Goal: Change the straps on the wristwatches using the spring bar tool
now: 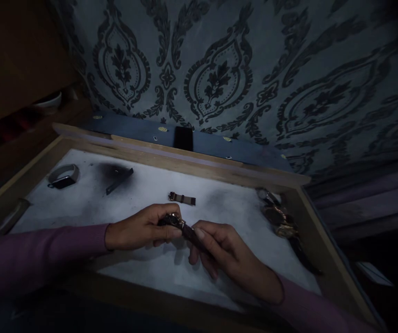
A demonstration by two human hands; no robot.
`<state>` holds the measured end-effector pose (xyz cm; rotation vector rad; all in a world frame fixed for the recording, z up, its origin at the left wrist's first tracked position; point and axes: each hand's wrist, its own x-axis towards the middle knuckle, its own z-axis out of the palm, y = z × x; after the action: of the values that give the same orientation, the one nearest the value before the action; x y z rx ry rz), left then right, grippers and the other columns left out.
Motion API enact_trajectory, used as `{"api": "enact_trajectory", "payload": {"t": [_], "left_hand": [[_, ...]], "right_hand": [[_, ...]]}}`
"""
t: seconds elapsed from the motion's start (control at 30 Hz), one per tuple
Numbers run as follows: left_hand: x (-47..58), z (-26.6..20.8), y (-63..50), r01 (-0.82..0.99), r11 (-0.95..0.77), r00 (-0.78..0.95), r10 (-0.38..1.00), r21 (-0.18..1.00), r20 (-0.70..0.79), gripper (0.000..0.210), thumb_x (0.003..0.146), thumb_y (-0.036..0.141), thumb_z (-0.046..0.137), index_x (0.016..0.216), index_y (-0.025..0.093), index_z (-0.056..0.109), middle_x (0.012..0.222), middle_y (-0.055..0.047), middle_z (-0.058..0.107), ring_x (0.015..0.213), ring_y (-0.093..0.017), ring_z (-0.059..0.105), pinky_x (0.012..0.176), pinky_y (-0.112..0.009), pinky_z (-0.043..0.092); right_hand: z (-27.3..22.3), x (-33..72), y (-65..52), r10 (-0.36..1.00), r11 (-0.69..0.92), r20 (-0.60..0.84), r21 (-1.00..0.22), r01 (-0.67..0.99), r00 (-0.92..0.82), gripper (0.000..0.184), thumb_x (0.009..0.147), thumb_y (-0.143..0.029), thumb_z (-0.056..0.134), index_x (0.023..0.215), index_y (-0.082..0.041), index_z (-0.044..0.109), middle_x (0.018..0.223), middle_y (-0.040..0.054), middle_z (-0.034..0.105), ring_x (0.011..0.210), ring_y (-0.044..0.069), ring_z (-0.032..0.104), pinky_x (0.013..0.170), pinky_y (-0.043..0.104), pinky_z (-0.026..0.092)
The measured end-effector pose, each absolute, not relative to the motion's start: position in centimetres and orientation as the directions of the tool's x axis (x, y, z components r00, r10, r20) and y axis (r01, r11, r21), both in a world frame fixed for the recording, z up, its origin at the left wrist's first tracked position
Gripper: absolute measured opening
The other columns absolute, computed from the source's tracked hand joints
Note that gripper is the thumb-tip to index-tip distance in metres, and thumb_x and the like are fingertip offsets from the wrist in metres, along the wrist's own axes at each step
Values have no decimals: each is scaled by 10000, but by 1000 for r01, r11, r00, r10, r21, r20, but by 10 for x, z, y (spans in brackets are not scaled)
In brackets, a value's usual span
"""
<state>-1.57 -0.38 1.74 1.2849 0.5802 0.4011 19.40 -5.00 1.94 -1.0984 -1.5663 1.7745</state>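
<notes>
Between my hands, above the white sheet (143,263), is a wristwatch (175,220) with a gold-toned case and a dark strap. My left hand (146,229) is closed around the case, thumb along its near side. In the fingers of my right hand (220,247) is pinched the dark watch strap (194,237), which runs from the case toward the lower right. Whether the strap is joined to the case is too dark to tell. Just beyond my hands lies a short loose strap piece (182,199) with a gold buckle at its left end.
A wooden tray (310,222) with raised sides surrounds the sheet. Several watches (282,226) lie along its right side. On the left are a smartwatch (63,178) and a thin dark strip (120,181). A black phone-like object (183,138) stands behind the back edge, before the patterned wall.
</notes>
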Motion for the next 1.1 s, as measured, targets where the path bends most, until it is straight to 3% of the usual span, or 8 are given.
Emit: {"api": "enact_trajectory", "payload": {"t": [1.1], "left_hand": [[-18, 11, 0, 48, 297, 825, 526, 954, -205, 198, 886, 312, 594, 833, 162, 475, 630, 67, 492, 496, -50, 412, 471, -188, 316]], "right_hand": [[17, 197, -48, 801, -172, -251, -966, 193, -544, 466, 964, -535, 423, 719, -161, 552, 585, -5, 588, 400, 58, 389, 407, 205, 306]]}}
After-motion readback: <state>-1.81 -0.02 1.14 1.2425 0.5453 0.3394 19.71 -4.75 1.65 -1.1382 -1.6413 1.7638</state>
